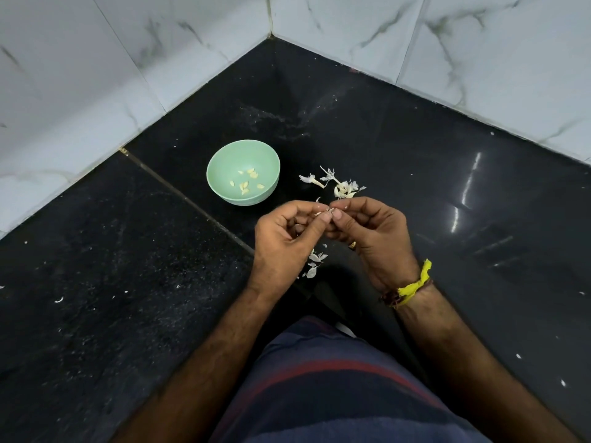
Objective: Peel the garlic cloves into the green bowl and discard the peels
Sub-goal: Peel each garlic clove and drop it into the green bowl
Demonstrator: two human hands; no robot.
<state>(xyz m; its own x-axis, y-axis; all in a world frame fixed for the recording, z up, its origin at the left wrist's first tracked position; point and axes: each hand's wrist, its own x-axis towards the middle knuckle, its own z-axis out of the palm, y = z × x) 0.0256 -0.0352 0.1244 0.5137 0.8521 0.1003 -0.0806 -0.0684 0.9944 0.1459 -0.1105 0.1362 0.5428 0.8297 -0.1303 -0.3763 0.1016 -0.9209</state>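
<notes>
Striped clothing [339, 388]: nearest the camera, blue with a red band, at the bottom of the view.
Wrist: a yellow thread band [414, 284] on the right arm.
Left hand [284, 238]: fingers curled, thumb and fingertips pinching a small garlic clove [326, 212].
Right hand [371, 228]: curled likewise, thumb and forefinger nipping the same clove — the two hands meet on it.
Step in hand: stripping skin from this clove, above the dark counter [128, 298].
Green bowl [217, 177]: just beyond the hands, to the left, holding several peeled cloves [248, 183].
Peels: loose peels [315, 262] under the hands; a second heap of skins [342, 187] right of the bowl.
Next move: likely pull the skin free, then carry the bare clove to the bowl — the peels remain to be gathered and discarded.
</notes>
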